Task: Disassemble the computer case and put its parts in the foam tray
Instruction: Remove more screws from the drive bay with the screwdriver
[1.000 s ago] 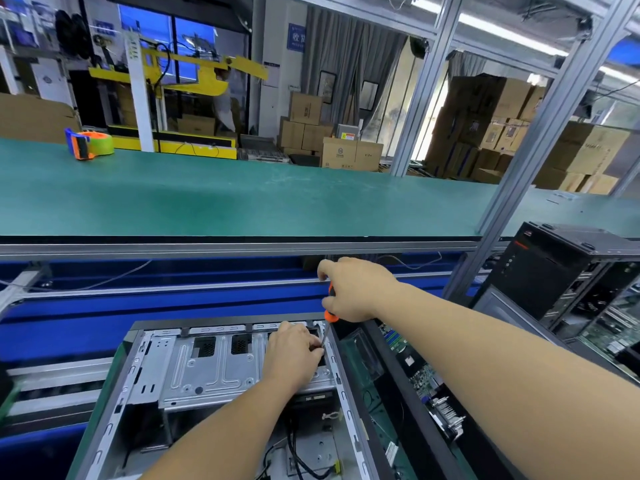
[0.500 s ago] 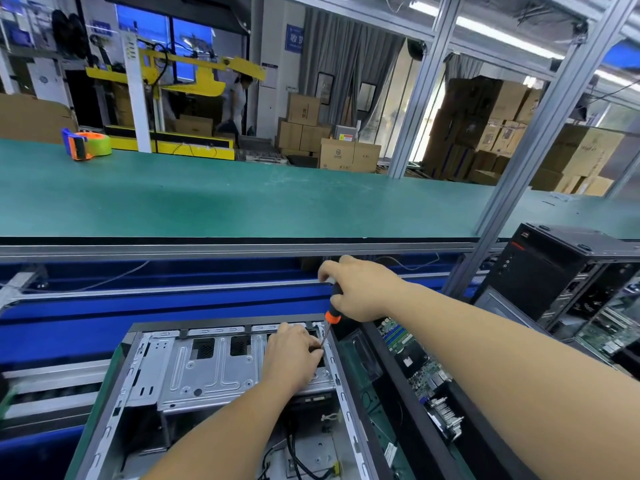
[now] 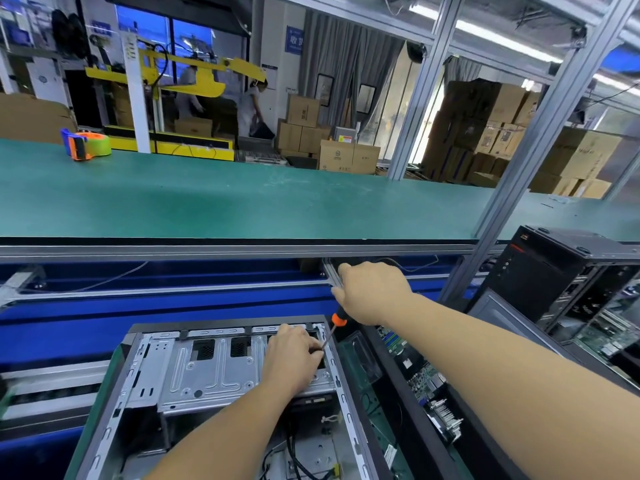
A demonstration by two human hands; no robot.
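Observation:
An open computer case [image 3: 145, 386] lies on its side at the bottom centre, its silver drive cage [image 3: 211, 372] facing up. My left hand [image 3: 294, 358] rests on the cage's far right corner, fingers curled by the screwdriver tip. Above it, my right hand [image 3: 372, 292] grips the black and orange handle of a screwdriver [image 3: 334, 329]. The shaft slants down to that corner, where the left hand hides the tip. To the right of the case lies a motherboard [image 3: 420, 375] in a black frame.
A second black computer case [image 3: 568, 271] stands open at the right. A green conveyor belt [image 3: 242, 199] runs across behind, with a tape dispenser [image 3: 85, 145] at its far left. Aluminium posts [image 3: 540, 133] rise at the right. Stacked cardboard boxes and people stand in the background.
My right hand has lifted slightly with the screwdriver, so more of the orange collar shows. My left hand stays on the cage corner.

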